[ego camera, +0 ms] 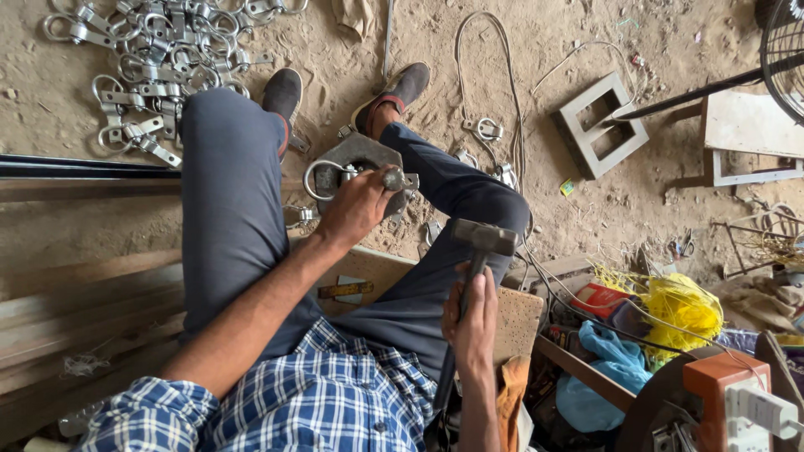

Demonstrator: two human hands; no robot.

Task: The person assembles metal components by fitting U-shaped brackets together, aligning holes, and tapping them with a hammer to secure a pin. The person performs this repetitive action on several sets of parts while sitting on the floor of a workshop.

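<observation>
My left hand (356, 205) grips a short metal punch (394, 179) and holds a ringed metal clamp piece (328, 177) against a heavy steel block (360, 155) on the sandy ground between my legs. My right hand (471, 322) is closed around the handle of a hammer, whose steel head (484, 237) is raised above my right knee, apart from the block. I sit on a wooden board (519, 318) with both knees bent and my shoes in front of the block.
A heap of finished ringed clamps (155, 59) lies at the far left. A few loose clamps (486, 130) and a white cable (507, 75) lie right of my leg. A grey frame (601, 125), yellow cord (682, 305), blue cloth (611, 360) and long bars (75, 167) surround me.
</observation>
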